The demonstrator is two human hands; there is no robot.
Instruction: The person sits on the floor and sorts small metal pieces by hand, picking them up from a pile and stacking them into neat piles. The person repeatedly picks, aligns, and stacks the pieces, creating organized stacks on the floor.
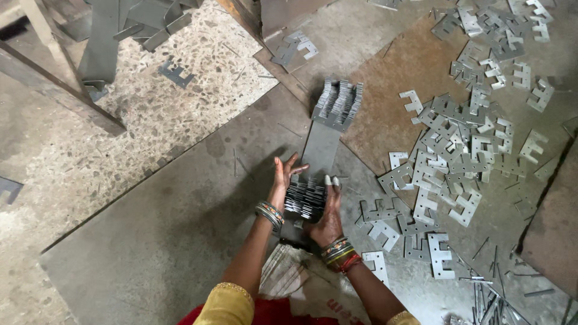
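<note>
Down on a grey stone floor (150, 241), speckled in one part and covered with big flat metal sheets (385, 114) in another. Looking straight down at two bare arms with bangles at the wrists.

Left hand (281, 177) standing on its edge, fingers straight and a little spread, pressed flat against the left side of a small stack of metal pieces (304, 200). Right hand (328, 213) cupped around the right side of the same stack, thumb up on top, fingers curled in close. Stack squeezed between both hands, pieces standing on edge, packed tight, just in front of the knees. Under the stack, a long flat strip (321, 147) running away from the hands.

At the far end of the strip, a second stack (338, 103) of the same pieces, standing on edge in rows, well apart from the hands.

To the right, a big loose pile of flat cut pieces (463, 156) shaped a bit like a comb with fat teeth, lying all over each other. More of them higher up on the right (500, 36). Thin metal slivers (487, 295) scattered near the bottom right.

Below the hands, a worn sack (295, 277) on the floor. Yellow sleeves (226, 304) at the bottom edge.

Top left, a wooden beam (54, 87) and long grey metal scraps (114, 36) lying across the speckled part
</note>
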